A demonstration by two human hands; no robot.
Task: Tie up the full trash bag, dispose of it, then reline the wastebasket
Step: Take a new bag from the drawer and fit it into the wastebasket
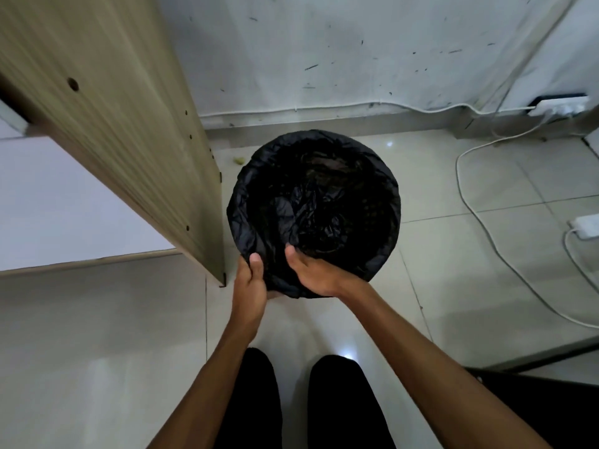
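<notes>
Trash bag [311, 202] thin crinkled black plastic; floor tiles [453, 254] glossy; panel [113, 124] matt wood-grain.

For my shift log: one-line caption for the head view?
Both hands, left hand and right hand, grip the black trash bag at the wastebasket's near rim.

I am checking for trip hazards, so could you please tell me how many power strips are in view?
2. One power strip sits by the wall at upper right; another power strip lies on the floor at the right edge, partly cut off. Others may be hidden.
</notes>
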